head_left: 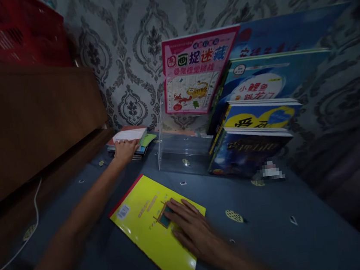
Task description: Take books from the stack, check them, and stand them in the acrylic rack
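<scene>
My right hand lies flat on a yellow book, its fingers stretched out over a small green chalkboard picture. The book rests on the dark cloth with a barcode at its far left corner and a red spine edge. Farther off, my left hand is at the near edge of a small stack of books, with its fingers bent over the top book, which has a pale and reddish cover. The undersides of those fingers are hidden.
A clear plastic book rack stands against the patterned wall. It holds a pink picture book and several blue books in tiers. At left are a brown wooden cabinet, a red plastic crate and a white cable.
</scene>
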Demonstrator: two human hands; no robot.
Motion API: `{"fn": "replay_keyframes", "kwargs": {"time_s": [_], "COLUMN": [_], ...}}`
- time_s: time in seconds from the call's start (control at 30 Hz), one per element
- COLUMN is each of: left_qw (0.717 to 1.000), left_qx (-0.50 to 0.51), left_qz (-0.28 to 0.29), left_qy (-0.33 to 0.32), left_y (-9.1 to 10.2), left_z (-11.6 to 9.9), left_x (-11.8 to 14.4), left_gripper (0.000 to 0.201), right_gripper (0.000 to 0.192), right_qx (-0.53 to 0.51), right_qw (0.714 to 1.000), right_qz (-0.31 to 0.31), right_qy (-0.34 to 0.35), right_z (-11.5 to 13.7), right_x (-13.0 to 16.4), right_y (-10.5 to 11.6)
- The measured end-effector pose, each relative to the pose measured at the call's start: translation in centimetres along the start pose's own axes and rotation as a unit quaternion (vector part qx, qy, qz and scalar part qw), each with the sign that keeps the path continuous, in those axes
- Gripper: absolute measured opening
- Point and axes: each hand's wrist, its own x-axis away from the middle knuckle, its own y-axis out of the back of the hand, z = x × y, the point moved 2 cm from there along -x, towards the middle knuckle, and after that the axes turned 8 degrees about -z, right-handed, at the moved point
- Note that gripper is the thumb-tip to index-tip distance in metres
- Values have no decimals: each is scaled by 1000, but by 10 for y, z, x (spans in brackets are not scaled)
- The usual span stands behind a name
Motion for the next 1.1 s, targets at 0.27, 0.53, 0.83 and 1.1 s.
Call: {"fn": "replay_keyframes", "kwargs": {"time_s": [0.27, 0.53, 0.83, 1.1], "left_qw": [990, 947, 923, 938], "left_qx": [121, 235, 263, 223], "left_qz": [-22, 74, 33, -60], "left_qy": [-69, -209, -278, -257], "left_y": [1, 0, 20, 41], "left_z": [-12, -41, -108, -110], "left_x": [70, 194, 208, 215], "left_gripper": [48, 62, 59, 22], "right_gripper": [51, 53, 47, 52], "right_qx": [20, 1, -18, -51], "right_qw": [999, 998, 999, 998], "right_qz": [42, 64, 27, 42], "right_qy": [7, 20, -24, -21], "right_z": [-1, -26, -36, 0], "right_x": [-1, 30, 75, -7], "right_y": [1, 27, 61, 30]}}
